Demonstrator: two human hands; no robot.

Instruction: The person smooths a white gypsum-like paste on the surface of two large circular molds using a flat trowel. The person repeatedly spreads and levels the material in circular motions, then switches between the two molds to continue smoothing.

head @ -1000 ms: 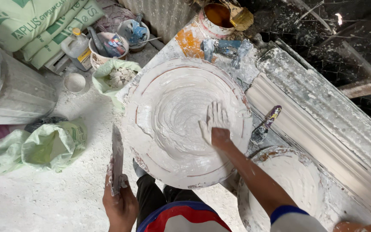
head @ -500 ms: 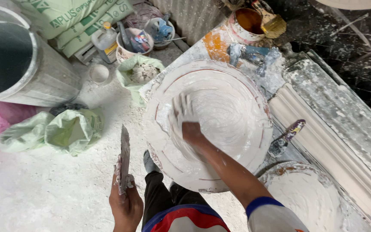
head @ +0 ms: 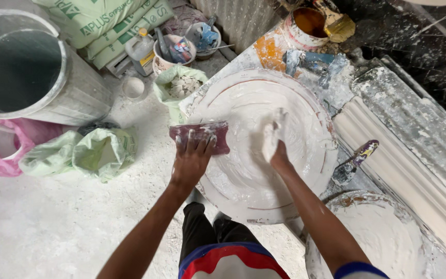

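Observation:
A large round mould (head: 305, 119) coated in wet white plaster lies in front of me. My left hand (head: 191, 157) holds a flat dark-red scraper (head: 202, 135) at the mould's left rim, fingers spread over its blade. My right hand (head: 274, 142), covered in plaster, rests on the wet surface near the mould's centre with the fingers together and pointing away from me.
A basin of white plaster (head: 383, 237) sits at the lower right, a plaster-caked trowel (head: 354, 163) beside it, and long cornice mouldings (head: 414, 165) on the right. A big metal drum (head: 27, 72), green sacks (head: 104, 150), small buckets (head: 171, 49) and an orange-stained tub (head: 308, 26) stand around.
My left hand has swung the scraper up from beside my leg onto the mould's left rim. My right hand has slid across the plaster from the right side, via the left, to the centre.

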